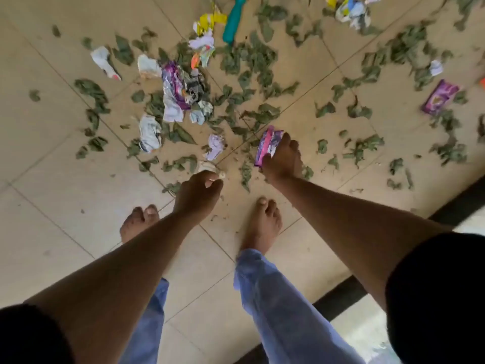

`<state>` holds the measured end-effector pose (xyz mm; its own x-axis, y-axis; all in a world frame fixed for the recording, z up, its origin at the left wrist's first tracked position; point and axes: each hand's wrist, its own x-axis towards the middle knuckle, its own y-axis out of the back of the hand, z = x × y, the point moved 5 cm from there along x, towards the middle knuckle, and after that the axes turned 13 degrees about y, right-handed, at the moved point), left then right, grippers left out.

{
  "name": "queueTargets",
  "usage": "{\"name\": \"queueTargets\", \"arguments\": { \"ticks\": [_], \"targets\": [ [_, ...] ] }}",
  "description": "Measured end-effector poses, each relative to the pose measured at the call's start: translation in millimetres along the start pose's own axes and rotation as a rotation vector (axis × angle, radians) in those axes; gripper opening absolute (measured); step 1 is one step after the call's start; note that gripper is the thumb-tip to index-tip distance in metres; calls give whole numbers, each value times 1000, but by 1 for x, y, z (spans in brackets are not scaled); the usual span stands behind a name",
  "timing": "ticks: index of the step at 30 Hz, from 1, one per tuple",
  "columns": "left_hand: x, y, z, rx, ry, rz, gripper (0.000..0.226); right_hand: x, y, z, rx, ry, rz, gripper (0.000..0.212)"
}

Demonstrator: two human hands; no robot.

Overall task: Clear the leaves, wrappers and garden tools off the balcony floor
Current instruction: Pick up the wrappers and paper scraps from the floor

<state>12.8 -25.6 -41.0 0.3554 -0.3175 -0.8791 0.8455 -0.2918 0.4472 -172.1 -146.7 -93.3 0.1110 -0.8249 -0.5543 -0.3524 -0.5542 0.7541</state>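
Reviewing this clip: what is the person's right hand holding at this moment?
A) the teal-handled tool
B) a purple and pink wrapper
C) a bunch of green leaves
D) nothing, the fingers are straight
B: the right hand has its fingers curled round a purple and pink wrapper just above the tiled floor, while the teal-handled tool lies far off among the leaves.
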Motion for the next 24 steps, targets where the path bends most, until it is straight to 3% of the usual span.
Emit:
{"name": "queueTargets", "arguments": {
  "ticks": [3, 8, 13, 20, 24],
  "targets": [
    [19, -8, -2, -72, 4, 5, 29, 21, -9, 9, -16, -59, 53, 72],
    [29, -15, -11, -103, 114, -120, 35, 39, -16, 23, -19, -68, 27, 42],
    [24, -5, -12, -70, 113, -145, 35, 46, -3, 31, -13, -56, 79, 28],
    [11, 13, 2, -26, 72, -159, 36, 52, -2, 34, 72, -107, 12, 43],
    [14, 12, 2, -55, 54, -175, 36, 61, -16, 35, 104, -116, 31, 34]
  ]
}}
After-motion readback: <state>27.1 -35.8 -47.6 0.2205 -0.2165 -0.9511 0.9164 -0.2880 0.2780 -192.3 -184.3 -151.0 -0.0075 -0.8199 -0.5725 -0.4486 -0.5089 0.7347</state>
